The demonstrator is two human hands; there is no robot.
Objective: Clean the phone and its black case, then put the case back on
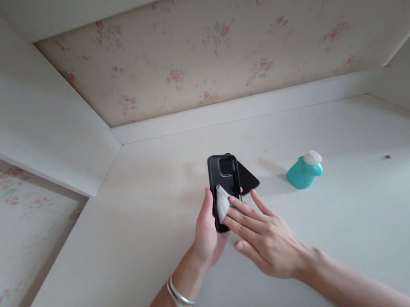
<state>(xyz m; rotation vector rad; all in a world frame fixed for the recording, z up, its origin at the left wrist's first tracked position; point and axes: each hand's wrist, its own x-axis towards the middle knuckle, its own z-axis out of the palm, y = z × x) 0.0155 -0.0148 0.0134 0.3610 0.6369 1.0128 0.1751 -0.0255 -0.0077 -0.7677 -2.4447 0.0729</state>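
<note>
**A phone case under the cloth, at the white desk**

Standing by, I see the person bent over a pale white wooden desk [131, 227] set into an alcove papered with faded pink flowers; both bare hands are at work near the middle of it. The left hand [207, 236], with two silver bangles [180, 296] on its wrist, is closed round the lower edge of a black, rectangular phone case [224, 181], thumb along the left side, holding it up off the desk with the camera cut-out at the far end; the right hand [267, 239] lies with fingers stretched fairly flat, pressing a small, crumpled white cloth [222, 203] against the case's lower part. Just behind the case a second flat black piece [248, 177] pokes out to the right (a phone or another cover, I cannot tell which); whether it rests on the desk or is pinched with the case is also unclear. Near by on the right stands a squat teal plastic bottle with a white cap [304, 170], apart from both hands; farther right a tiny dark speck lies on the desk.

As to progress, my judgement is that the wiping is under way rather than finished; the cloth covers only the near end, the upper part around the cut-out appears untouched, and the bottle stands closed.
</note>
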